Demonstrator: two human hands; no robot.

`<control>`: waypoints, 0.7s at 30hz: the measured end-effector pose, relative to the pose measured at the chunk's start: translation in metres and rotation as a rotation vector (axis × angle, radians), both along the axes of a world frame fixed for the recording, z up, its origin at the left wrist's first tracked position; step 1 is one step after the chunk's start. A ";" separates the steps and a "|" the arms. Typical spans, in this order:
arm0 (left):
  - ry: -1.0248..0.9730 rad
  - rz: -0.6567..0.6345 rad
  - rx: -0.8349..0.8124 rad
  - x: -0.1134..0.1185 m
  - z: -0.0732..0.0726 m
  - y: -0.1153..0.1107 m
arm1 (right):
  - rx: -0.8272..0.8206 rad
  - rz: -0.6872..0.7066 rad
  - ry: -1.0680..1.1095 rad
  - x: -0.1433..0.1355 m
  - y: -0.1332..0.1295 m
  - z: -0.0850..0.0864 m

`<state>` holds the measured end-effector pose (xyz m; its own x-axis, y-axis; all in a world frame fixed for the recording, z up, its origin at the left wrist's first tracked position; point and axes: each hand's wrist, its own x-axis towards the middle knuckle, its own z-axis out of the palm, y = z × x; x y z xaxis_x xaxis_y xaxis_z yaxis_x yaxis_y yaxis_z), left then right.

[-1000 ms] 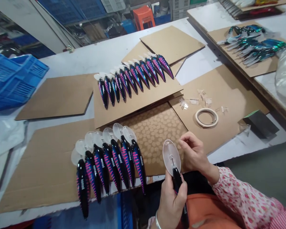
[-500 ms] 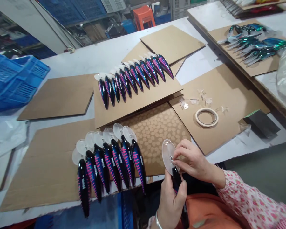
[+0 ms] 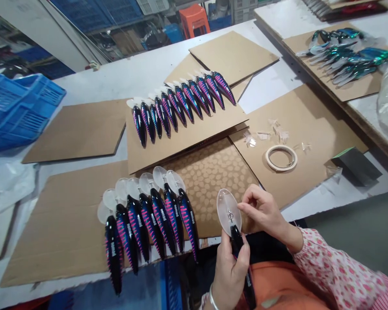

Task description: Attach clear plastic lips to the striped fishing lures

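A dark fishing lure (image 3: 236,238) with a clear oval lip (image 3: 228,207) points upward in my left hand (image 3: 229,268), whose thumb and fingers wrap round its body. A small metal ring (image 3: 230,215) shows on the lip. Beside the lip's right edge, my right hand (image 3: 265,212) has thumb and forefinger pinched together; whatever is between them is too small to make out. To the left, several lures (image 3: 151,217) of the same black, blue and pink pattern lie in a row at the table's front edge, lips away from me.
More lures (image 3: 184,101) line a cardboard sheet (image 3: 194,133) farther back. A tape roll (image 3: 281,158) and clear scraps (image 3: 263,136) rest on cardboard at right, near a dark block (image 3: 355,165). Blue crates (image 3: 26,107) stand left. Green lures (image 3: 349,56) occupy the right-hand table.
My right hand has moved off the middle of the lip to its right edge, uncovering the metal ring. The lure in my left hand has shifted slightly left.
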<state>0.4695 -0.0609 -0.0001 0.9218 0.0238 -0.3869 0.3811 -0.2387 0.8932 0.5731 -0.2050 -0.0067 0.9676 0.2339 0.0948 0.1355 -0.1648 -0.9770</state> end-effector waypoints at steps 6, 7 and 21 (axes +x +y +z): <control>-0.003 -0.024 -0.017 -0.002 -0.003 0.001 | 0.000 -0.005 0.087 0.009 0.012 -0.002; -0.005 -0.023 -0.013 -0.001 -0.002 0.001 | -0.020 0.002 0.069 0.010 0.014 -0.002; -0.172 0.053 0.599 0.075 -0.019 0.024 | -0.724 -0.246 -0.377 0.063 -0.117 -0.002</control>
